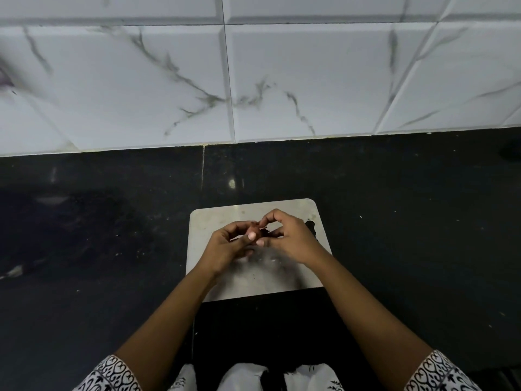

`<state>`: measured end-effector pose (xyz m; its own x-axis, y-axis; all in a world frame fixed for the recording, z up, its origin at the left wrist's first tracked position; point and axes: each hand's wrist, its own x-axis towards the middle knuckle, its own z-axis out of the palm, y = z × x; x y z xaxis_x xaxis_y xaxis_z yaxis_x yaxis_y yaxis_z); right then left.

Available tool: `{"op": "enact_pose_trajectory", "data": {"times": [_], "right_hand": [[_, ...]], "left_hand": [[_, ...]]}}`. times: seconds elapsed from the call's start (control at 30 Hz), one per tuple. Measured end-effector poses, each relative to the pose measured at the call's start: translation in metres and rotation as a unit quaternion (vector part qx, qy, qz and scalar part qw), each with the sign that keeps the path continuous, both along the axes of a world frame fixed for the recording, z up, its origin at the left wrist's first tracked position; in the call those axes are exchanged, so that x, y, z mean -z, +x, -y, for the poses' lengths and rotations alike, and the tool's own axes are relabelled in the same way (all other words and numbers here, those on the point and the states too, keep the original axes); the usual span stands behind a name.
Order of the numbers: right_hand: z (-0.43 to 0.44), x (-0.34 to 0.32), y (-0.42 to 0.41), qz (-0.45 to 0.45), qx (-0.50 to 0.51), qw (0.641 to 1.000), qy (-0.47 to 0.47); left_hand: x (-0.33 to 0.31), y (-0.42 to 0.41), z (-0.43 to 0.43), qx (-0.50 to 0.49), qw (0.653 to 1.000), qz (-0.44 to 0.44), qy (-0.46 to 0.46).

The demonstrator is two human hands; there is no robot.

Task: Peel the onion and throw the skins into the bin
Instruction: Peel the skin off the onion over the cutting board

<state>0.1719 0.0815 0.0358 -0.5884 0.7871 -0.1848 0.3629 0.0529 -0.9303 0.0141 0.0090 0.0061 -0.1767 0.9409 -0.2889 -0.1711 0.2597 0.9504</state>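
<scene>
A small reddish-brown onion [253, 228] is held just above a pale cutting board [214, 218], mostly hidden between both hands. My left hand [228, 246] grips the onion from the left with curled fingers and the thumb on its front. My right hand [287, 238] comes in from the right and pinches a bit of dark skin [265, 232] at the onion's top between thumb and forefinger. No bin is in view.
The board lies on a black stone counter [394, 221] with scattered pale specks. A white marble-pattern tiled wall [253, 74] rises behind. A dark object [511, 149] peeks in at the right edge. The board's handle hole [310, 223] shows beside my right hand.
</scene>
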Motion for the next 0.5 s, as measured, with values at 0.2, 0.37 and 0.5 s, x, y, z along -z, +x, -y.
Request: {"op": "enact_pose_trajectory", "data": {"times": [0.2,0.37,0.5], "right_hand": [[-0.011,-0.004,0.004,-0.005,-0.024,0.999,-0.024],[-0.018,-0.01,0.009,-0.032,-0.042,0.997,-0.059],[-0.026,-0.008,0.009,-0.018,-0.064,0.994,-0.089]], "left_hand": [[0.0,0.0,0.001,-0.003,0.999,0.038,0.001],[-0.003,0.006,0.0,-0.003,0.999,0.045,0.003],[-0.002,0.009,0.001,-0.008,0.999,0.047,0.004]]}}
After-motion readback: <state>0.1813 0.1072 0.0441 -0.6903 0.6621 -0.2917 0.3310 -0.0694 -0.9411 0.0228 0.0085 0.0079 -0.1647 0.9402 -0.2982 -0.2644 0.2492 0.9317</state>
